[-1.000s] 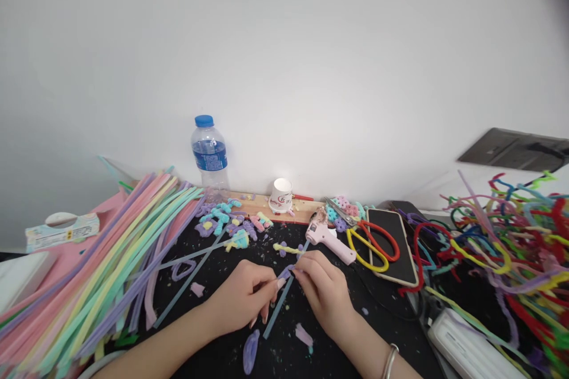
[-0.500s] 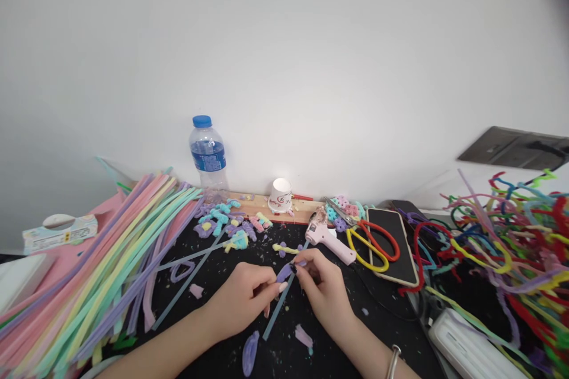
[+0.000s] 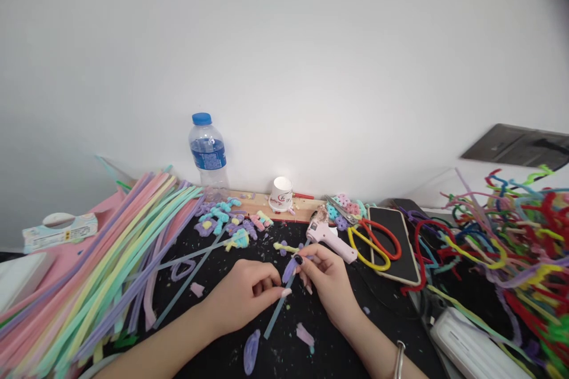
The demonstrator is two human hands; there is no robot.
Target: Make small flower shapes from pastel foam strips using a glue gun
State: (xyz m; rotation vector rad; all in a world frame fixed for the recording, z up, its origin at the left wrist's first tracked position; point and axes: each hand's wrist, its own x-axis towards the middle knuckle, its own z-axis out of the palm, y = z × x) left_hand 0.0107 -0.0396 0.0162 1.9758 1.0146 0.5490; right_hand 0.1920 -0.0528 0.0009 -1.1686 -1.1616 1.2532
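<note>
From my end the right hand [image 3: 306, 266] had a fuzzy purple piece [image 3: 288, 271] pinched in its fingers, right above a bluish stick [image 3: 275, 312] on the black table [image 3: 331, 355]. The left hand [image 3: 246, 299] was just beside it, fingers curled, thumb poking out, and I couldn't tell if it had any grip on anything. I'd call the held one part-shaped at best; a similar purple loop [image 3: 251, 352] lay loose nearer the person and looked pretty much made up to me. More small coloured pieces [image 3: 222, 216] sat further back, seemingly finished, and a big bundle of straight strips [image 3: 133, 249] lay at the left, so plenty of stock remained. How many were left to make, no idea. The tabletop was messy: scraps everywhere, pink glue gun [image 3: 331, 238], scissors [image 3: 358, 222] overlapping a phone [image 3: 406, 254], bright tangled stems [image 3: 502, 231] far right. Behind it was a plain pale wall [image 3: 284, 59], with a bottle [image 3: 208, 154] and paper cup [image 3: 281, 195] near it
</note>
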